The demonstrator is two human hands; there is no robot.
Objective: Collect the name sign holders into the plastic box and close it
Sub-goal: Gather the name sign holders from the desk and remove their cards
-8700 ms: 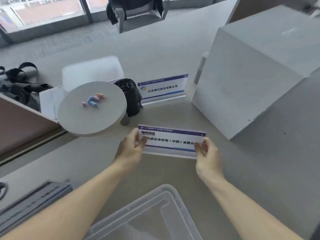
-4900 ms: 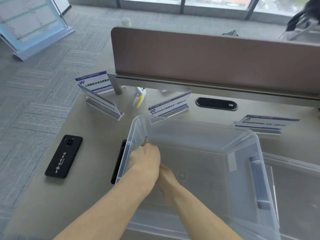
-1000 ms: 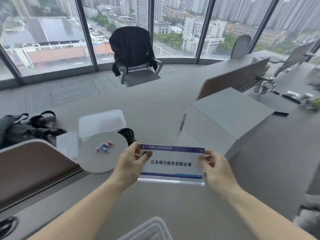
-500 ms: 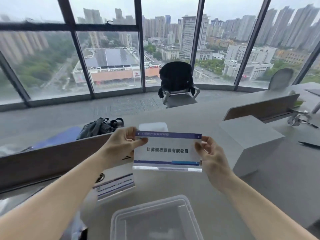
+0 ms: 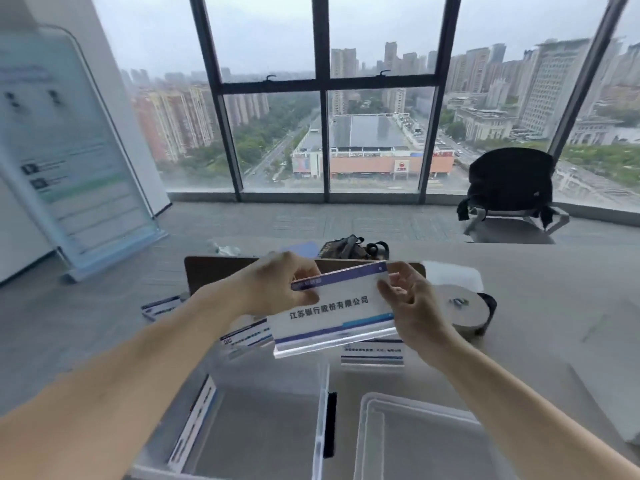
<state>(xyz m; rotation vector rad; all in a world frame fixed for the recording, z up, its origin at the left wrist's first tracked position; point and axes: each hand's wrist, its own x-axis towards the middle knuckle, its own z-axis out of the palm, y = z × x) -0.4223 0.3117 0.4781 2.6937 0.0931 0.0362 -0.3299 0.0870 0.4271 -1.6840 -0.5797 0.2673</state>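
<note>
I hold an acrylic name sign holder (image 5: 332, 310) with blue bands and dark characters in the air above the desk. My left hand (image 5: 277, 284) grips its upper left corner and my right hand (image 5: 412, 306) grips its right end. Below it stands the open clear plastic box (image 5: 320, 403), with one sign holder (image 5: 194, 420) leaning against its left inner wall. The box's clear lid (image 5: 415, 441) lies flat to the right of the box. More sign holders stand on the desk: one (image 5: 372, 353) under my right hand, one (image 5: 247, 336) by my left forearm, one (image 5: 161, 306) farther left.
A brown desk divider (image 5: 214, 271) runs behind my hands, with a dark bag (image 5: 346, 245) beyond it. A round grey stand (image 5: 464, 311) sits at the right. A black chair (image 5: 509, 192) stands by the windows. A tall display board (image 5: 69, 150) leans at the left.
The view has swung left from the grey block to the box. Both hands have carried the sign holder over the box, and it now tilts slightly.
</note>
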